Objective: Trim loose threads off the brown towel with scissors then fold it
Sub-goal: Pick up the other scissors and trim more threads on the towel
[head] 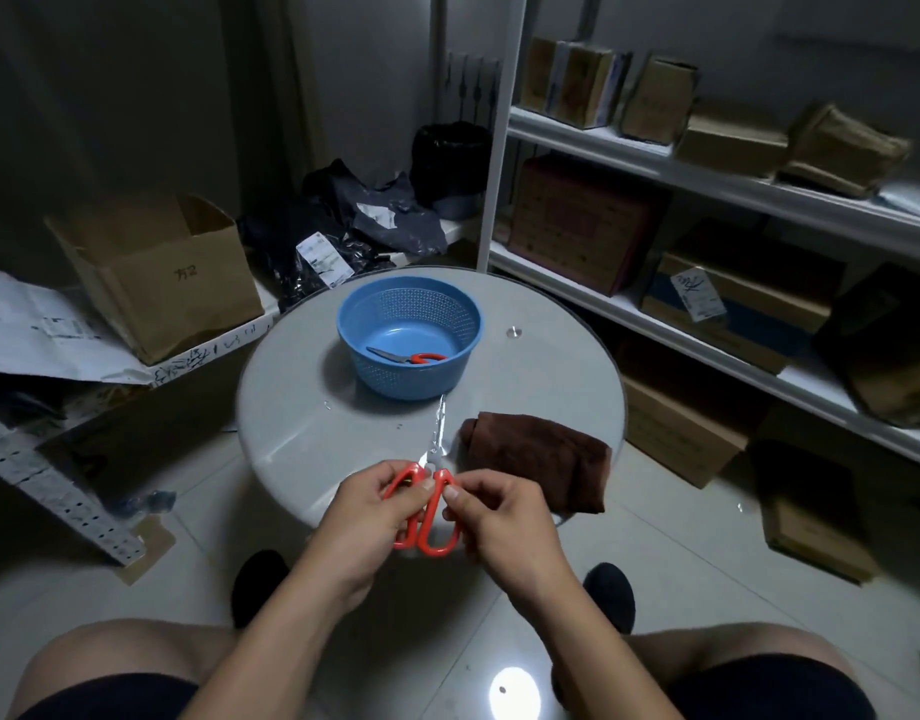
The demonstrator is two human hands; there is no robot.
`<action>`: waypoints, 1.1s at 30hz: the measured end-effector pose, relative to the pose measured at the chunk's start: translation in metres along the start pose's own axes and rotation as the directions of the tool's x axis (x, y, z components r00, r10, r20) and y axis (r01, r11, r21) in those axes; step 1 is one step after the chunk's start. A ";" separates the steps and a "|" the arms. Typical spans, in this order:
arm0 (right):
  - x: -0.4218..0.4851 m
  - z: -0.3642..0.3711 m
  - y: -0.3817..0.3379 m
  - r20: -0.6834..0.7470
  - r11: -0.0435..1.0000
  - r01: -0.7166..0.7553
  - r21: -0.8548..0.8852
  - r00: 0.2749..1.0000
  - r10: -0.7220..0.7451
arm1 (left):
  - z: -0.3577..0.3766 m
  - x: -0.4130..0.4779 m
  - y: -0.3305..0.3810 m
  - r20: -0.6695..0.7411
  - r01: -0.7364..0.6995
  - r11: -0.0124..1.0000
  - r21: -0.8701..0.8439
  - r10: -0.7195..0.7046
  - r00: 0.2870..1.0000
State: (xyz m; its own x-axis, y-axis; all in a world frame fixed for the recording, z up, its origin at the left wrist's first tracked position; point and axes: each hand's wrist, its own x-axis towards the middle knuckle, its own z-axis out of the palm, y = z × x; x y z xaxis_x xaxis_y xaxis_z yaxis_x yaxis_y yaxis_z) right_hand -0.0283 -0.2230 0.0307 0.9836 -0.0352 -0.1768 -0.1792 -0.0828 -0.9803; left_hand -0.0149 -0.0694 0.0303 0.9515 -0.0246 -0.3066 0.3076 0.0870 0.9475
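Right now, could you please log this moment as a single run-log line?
left hand: holding scissors | right hand: same scissors | blades: shut | brown towel: folded, untouched | blue basket: second scissors

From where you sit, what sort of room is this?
Probably a storeroom or small stockroom: white shelving stacked with cardboard boxes, an open carton, and dark parcel bags piled behind the round table.

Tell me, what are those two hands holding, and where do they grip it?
Both the left hand and right hand hold one pair of red-handled scissors by its handle loops, blades pointing away.
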 end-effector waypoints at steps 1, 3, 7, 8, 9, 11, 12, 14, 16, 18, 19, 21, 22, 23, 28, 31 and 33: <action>-0.001 -0.003 0.001 -0.003 1.000 0.009 -0.016 1.000 -0.009 | 0.003 -0.001 0.001 0.019 0.007 1.000 0.004 -0.007 1.000; -0.007 -0.008 0.003 -0.012 0.998 0.037 -0.059 0.999 -0.037 | 0.012 -0.005 0.004 0.049 -0.002 0.999 0.032 0.000 0.999; -0.019 -0.016 0.006 -0.077 0.971 0.107 -0.215 0.989 -0.126 | 0.016 -0.009 0.010 0.075 -0.021 0.986 0.168 0.009 0.997; -0.021 -0.018 0.005 -0.083 0.966 0.123 -0.226 0.986 -0.145 | 0.013 -0.009 0.011 0.054 -0.032 0.974 0.224 0.020 0.998; -0.024 -0.021 0.006 -0.088 0.966 0.133 -0.222 0.984 -0.155 | 0.012 -0.009 0.013 0.041 -0.049 0.958 0.282 0.039 0.998; -0.027 -0.023 0.005 -0.088 0.969 0.132 -0.209 0.984 -0.153 | 0.010 -0.011 0.016 0.033 -0.072 0.935 0.347 0.064 0.997; -0.028 -0.024 0.006 -0.099 0.974 0.119 -0.194 0.985 -0.140 | 0.011 -0.013 0.017 0.036 -0.082 0.930 0.358 0.074 0.997; -0.030 -0.024 0.008 -0.146 0.988 0.095 -0.122 0.983 -0.112 | 0.015 -0.016 0.017 0.048 -0.093 0.930 0.356 0.081 0.996; -0.029 -0.026 0.010 -0.183 0.994 0.088 -0.068 0.978 -0.099 | 0.021 -0.020 0.015 0.050 -0.101 0.947 0.304 0.090 0.995; -0.030 -0.028 0.009 -0.163 0.998 0.064 -0.028 0.984 -0.068 | 0.026 -0.022 0.012 0.040 -0.106 0.961 0.255 0.099 0.994; -0.030 -0.031 0.010 -0.174 0.999 0.043 0.003 0.984 -0.042 | 0.028 -0.022 0.011 0.031 -0.114 0.965 0.236 0.110 0.993; -0.027 -0.043 0.011 -0.370 0.999 0.007 0.047 0.929 0.011 | 0.029 -0.022 0.012 0.016 -0.147 0.954 0.260 0.148 0.989; -0.025 -0.053 0.012 -0.520 0.999 -0.003 0.042 0.854 0.025 | 0.028 -0.022 0.011 0.009 -0.163 0.944 0.288 0.167 0.986; -0.023 -0.064 0.013 -0.646 0.999 -0.011 0.033 0.763 0.030 | 0.027 -0.022 0.011 0.003 -0.171 0.938 0.302 0.178 0.984; 0.006 -0.096 0.023 -0.593 0.958 -0.284 -0.024 0.776 0.215 | 0.029 -0.025 0.007 -0.007 -0.173 0.937 0.303 0.184 0.983; 0.017 -0.093 0.031 -0.513 0.975 -0.219 0.025 0.834 0.201 | 0.035 -0.026 0.002 -0.027 -0.183 0.935 0.304 0.201 0.979; 0.014 -0.088 0.031 -0.451 0.990 -0.131 0.054 0.881 0.141 | 0.035 -0.027 -0.001 -0.041 -0.171 0.933 0.317 0.194 0.980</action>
State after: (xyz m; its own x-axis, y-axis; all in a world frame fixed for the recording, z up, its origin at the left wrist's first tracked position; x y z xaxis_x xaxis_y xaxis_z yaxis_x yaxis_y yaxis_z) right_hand -0.0217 -0.3141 0.0051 0.8327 -0.4916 -0.2549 -0.3052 -0.0233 -0.9520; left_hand -0.0408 -0.1035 0.0408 0.9921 0.0337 -0.1206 0.1252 -0.2306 0.9650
